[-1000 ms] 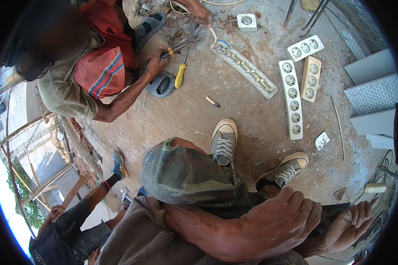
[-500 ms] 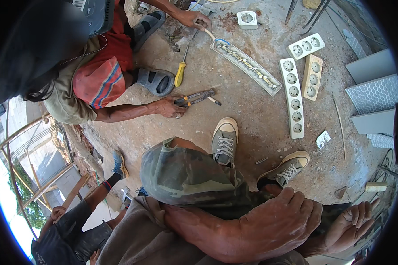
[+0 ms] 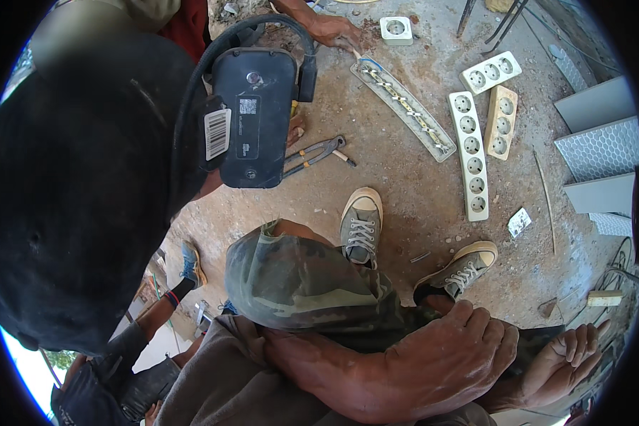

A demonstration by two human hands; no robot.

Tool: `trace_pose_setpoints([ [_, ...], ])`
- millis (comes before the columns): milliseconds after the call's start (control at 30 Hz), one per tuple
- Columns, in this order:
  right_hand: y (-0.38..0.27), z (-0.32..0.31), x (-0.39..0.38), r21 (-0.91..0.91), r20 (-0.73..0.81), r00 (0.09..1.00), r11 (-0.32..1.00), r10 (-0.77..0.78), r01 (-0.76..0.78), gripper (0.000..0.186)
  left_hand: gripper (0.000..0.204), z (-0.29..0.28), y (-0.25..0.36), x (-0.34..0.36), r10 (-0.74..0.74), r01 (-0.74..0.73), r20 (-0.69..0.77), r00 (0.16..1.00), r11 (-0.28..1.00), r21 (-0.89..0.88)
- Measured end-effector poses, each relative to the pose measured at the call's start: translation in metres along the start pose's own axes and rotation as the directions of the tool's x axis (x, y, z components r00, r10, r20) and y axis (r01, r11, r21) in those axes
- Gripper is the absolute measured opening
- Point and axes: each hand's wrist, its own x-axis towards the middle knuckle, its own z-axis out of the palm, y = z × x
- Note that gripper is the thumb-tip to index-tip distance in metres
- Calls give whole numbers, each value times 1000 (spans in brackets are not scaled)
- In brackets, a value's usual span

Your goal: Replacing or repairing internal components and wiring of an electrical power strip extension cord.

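My left hand (image 3: 468, 351) rests at my right leg with curled fingers; whatever is under them is hidden. Beside it, my right hand (image 3: 561, 358) has its fingers apart and partly bent, holding nothing. Beyond my shoes lie a long white socket strip (image 3: 473, 170), a short white strip (image 3: 477, 79), a yellowed one (image 3: 498, 131) and a single white socket (image 3: 395, 31). An opened strip (image 3: 397, 99) shows metal contacts and wiring; a co-worker's hand (image 3: 330, 32) is at its cable end. Pliers (image 3: 309, 155) lie on the floor beside a small pale cylinder (image 3: 346, 160).
A co-worker in a black cap (image 3: 71, 199), with a head-mounted device (image 3: 255, 142), fills the left side. Another person's leg (image 3: 181, 284) shows at lower left. Grey, hexagon-patterned boards (image 3: 593, 142) lean at the right. Metal bars (image 3: 497, 39) stand at top right.
The co-worker has leaned forward, head and device now covering much of the left. The pliers have left their grip for the floor, and that hand has moved up. My hands have not moved.
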Motion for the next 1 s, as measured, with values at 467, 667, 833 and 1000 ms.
trace_pose_setpoints([
  [467, -4, -5, -3, -16, 34, 999, 1000, 3, -3, 47, 38, 3, 2, 2, 29, -24, 112, 993, 999, -43],
  [667, -4, 1, -3, -18, 28, 999, 1000, -19, 19, 47, 46, -4, 2, 13, 50, -13, 365, 930, 995, -102],
  [833, -5, -3, -6, 8, 22, 999, 1000, -24, 24, 46, 53, -10, 2, 21, 48, 22, 559, 828, 993, -117],
  [1000, -7, -5, -6, 9, 37, 999, 1000, -26, 26, 45, 58, -14, 1, 22, 53, 50, 688, 724, 990, -130],
])
